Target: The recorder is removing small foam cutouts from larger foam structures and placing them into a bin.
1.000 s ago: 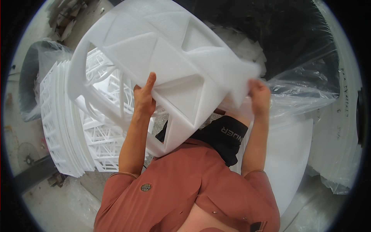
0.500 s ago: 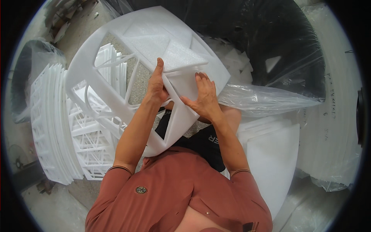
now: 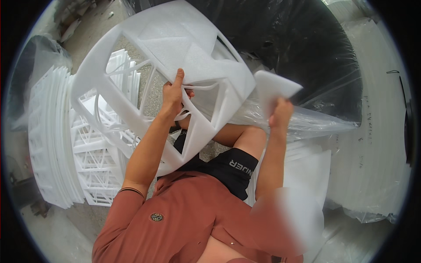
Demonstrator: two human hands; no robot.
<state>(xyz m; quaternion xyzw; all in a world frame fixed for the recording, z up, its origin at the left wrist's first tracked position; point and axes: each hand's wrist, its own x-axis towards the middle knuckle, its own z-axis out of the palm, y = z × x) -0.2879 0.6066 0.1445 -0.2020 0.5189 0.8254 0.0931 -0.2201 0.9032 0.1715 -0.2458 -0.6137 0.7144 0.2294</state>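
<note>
My left hand [image 3: 173, 95] is closed round a thin strut of a large white foam sheet [image 3: 175, 19] with rounded edges and several angular cut-out openings. The sheet slants above my legs, its lower end close to my lap. To the right of it, my right hand [image 3: 281, 115] grips a loose four-sided white foam offcut [image 3: 274, 84], held up and apart from the sheet. An opening now shows in the sheet beside my left hand. Other foam pieces still fill parts of the sheet's upper area.
A dark plastic-lined container [image 3: 307, 48] stands beyond the offcut, clear film [image 3: 324, 120] along its near edge. Stacked cut-out foam sheets [image 3: 52, 136] stand on the left. Solid foam sheets [image 3: 307, 171] lie at right. A blurred pale patch [image 3: 280, 215] covers my right sleeve.
My right hand has left the sheet and moved right with the foam offcut, leaving a gap where the piece was. My left hand keeps its hold; the sheet has shifted slightly left and up.
</note>
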